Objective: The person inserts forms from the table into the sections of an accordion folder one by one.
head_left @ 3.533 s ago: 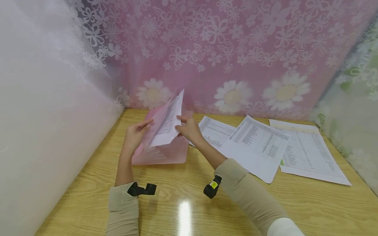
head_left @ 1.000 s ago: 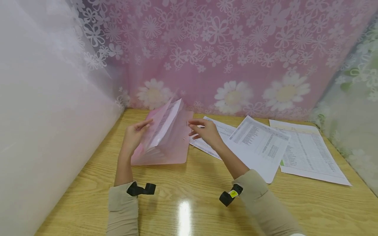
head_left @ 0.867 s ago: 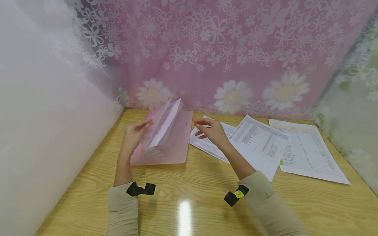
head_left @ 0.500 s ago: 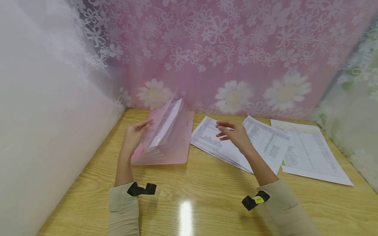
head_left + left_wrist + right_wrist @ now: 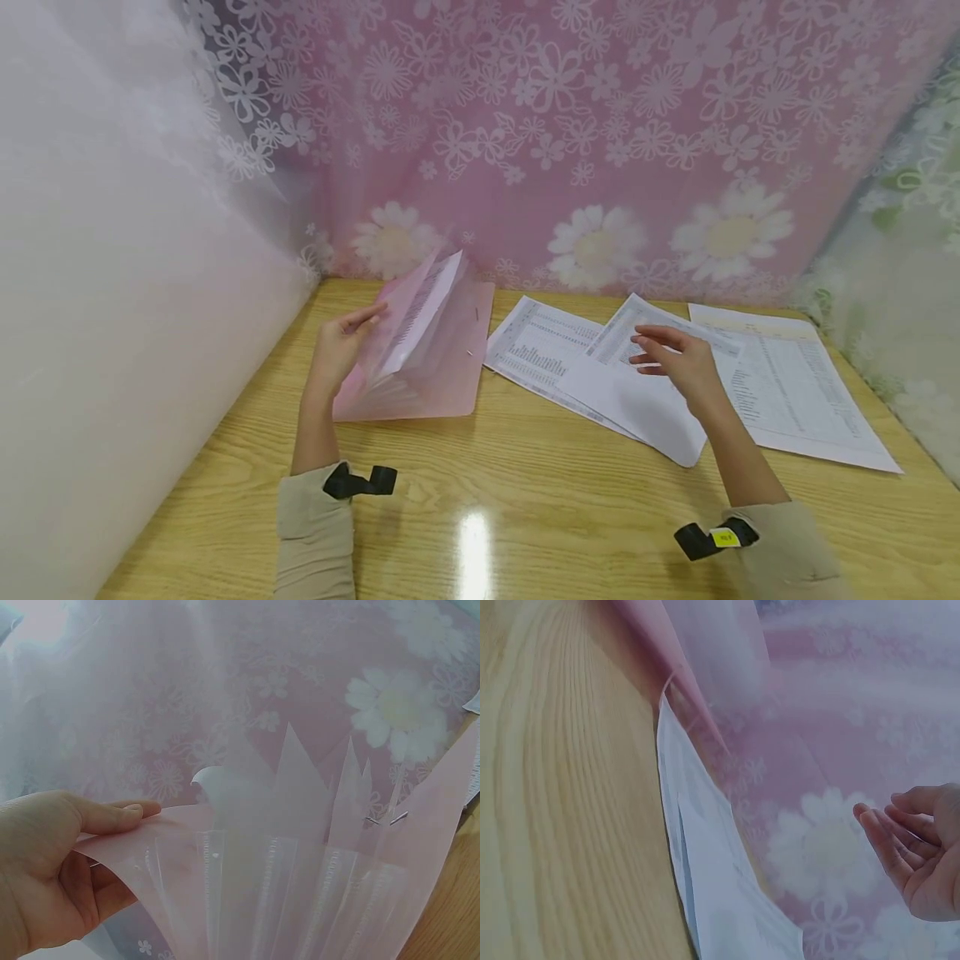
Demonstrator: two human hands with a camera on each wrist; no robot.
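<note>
A pink translucent accordion folder (image 5: 438,367) stands open on the wooden table (image 5: 525,500) at the back left. My left hand (image 5: 339,348) grips its front flap and pulls it back; in the left wrist view the left hand (image 5: 64,862) holds the pink flap (image 5: 300,900) with the pockets fanned out. A printed sheet (image 5: 422,310) sits inside the folder. My right hand (image 5: 678,360) hovers with relaxed fingers over the middle printed sheet (image 5: 645,408) and holds nothing. In the right wrist view the right hand (image 5: 922,851) is empty, above a sheet (image 5: 712,885).
Two more printed sheets lie flat, one (image 5: 536,346) beside the folder and one (image 5: 802,392) at the far right. A pink flowered curtain (image 5: 600,142) closes the back, a white sheet (image 5: 112,292) the left and a greenish curtain (image 5: 900,275) the right.
The sheet has gone down into the folder and my right hand has let go of it. That hand has moved right, from the folder to above the middle sheet. The left hand has stayed put.
</note>
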